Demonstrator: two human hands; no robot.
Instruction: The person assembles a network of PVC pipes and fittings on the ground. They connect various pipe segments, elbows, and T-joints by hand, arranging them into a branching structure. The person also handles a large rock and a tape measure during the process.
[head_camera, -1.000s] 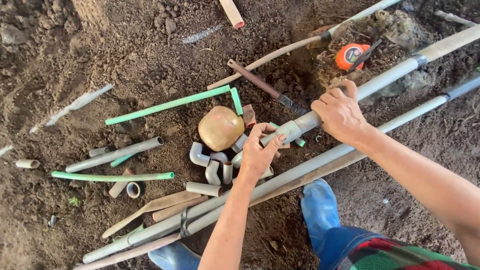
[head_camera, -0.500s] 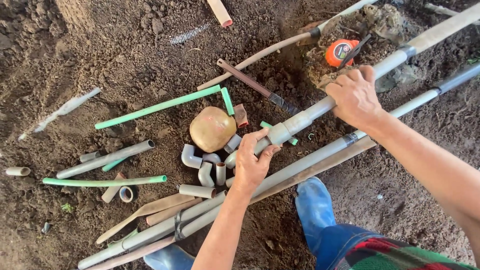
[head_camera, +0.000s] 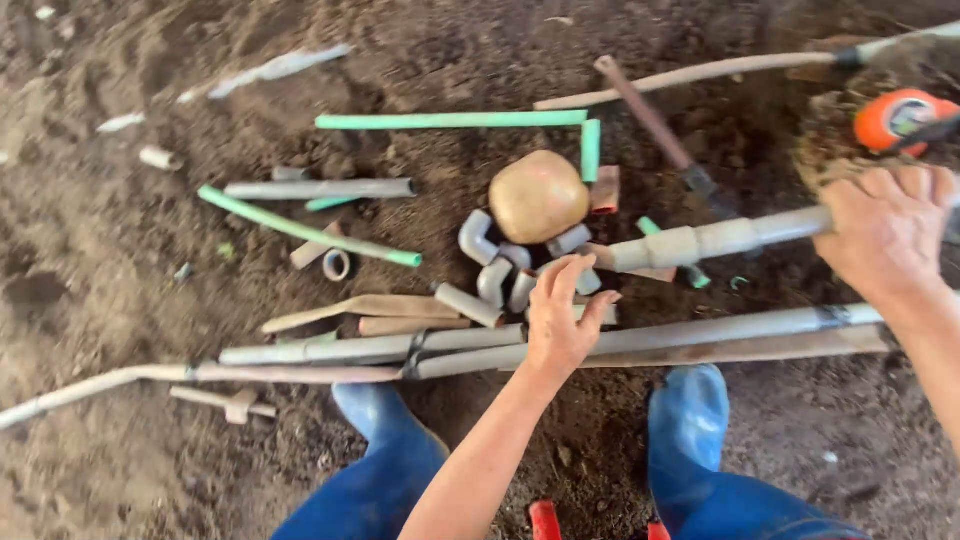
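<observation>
My right hand (head_camera: 885, 235) is clenched around a grey plastic pipe (head_camera: 770, 230) at the right and holds it just above the soil. The pipe's free end carries a wider coupling (head_camera: 675, 246) and points left. My left hand (head_camera: 560, 320) is below that end, fingers spread and holding nothing. Its fingertips reach a cluster of short grey elbow fittings (head_camera: 490, 262). A tan rounded object (head_camera: 538, 195) lies just beyond the fittings.
Long grey pipes (head_camera: 700, 332) lie across the soil in front of my blue boots (head_camera: 695, 440). Green pipe pieces (head_camera: 450, 120) and short offcuts (head_camera: 320, 188) are scattered to the left. An orange tape measure (head_camera: 895, 118) and a brown-handled tool (head_camera: 650, 115) lie at the upper right.
My left hand has let go of the pipe's coupling end and dropped towards the fittings. My right hand still grips the pipe.
</observation>
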